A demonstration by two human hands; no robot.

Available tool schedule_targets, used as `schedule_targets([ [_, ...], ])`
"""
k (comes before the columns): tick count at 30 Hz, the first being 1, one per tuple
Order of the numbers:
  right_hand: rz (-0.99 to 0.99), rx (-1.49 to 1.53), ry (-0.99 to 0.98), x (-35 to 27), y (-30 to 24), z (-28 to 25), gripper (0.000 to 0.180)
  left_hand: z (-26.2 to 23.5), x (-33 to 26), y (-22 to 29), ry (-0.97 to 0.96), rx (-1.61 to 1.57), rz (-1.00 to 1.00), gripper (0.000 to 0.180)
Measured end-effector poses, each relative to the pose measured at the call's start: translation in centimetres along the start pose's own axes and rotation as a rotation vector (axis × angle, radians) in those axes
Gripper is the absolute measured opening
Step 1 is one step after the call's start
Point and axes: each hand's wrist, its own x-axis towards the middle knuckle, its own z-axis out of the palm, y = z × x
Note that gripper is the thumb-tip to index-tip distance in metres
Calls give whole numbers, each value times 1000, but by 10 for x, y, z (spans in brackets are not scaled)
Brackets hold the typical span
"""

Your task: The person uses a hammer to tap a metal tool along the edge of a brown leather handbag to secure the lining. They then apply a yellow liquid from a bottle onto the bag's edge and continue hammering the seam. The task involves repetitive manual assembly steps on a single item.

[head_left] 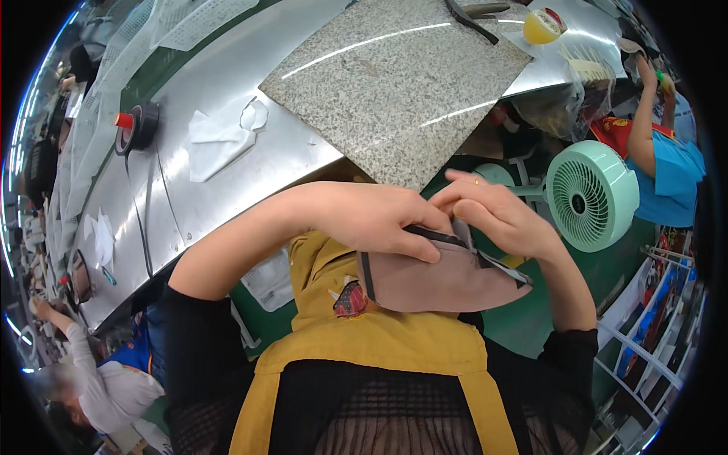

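Note:
A mauve fabric pouch (444,277) with dark edging is held in front of my body, tilted, its upper side gaping a little. My left hand (383,220) is closed on its upper edge, thumb outside against the fabric, the other fingers dipping behind the rim. Close by on the right, my right hand (504,216) bends inward above the pouch's opening, its fingers drawn together at my left fingertips. One finger there is slightly blurred, and what these fingers pinch is hidden. My yellow apron (371,334), with a dark red patch on it, lies behind the pouch.
Ahead stands a metal table (227,91) bearing a speckled stone slab (402,91). White scraps (220,140), a black round device with a red knob (138,127) and a yellow-filled tub (542,26) rest there. A green fan (591,196) stands right, near a wire rack (644,356). Other people work both sides.

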Motion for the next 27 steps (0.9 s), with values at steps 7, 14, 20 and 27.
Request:
schedule_targets([
  [7, -97, -277, -204, 8, 23, -3, 22, 24, -26, -48, 223, -37, -99, 35],
  [14, 87, -165, -391, 34, 15, 1, 25, 43, -33, -87, 318, -256, 23, 35],
  [20, 336, -370, -441, 32, 15, -6, 20, 41, -8, -92, 402, 92, 56, 31],
  [27, 122, -292, -60, 12, 44, 12, 13, 35, 4, -74, 520, 231, -117, 21],
])
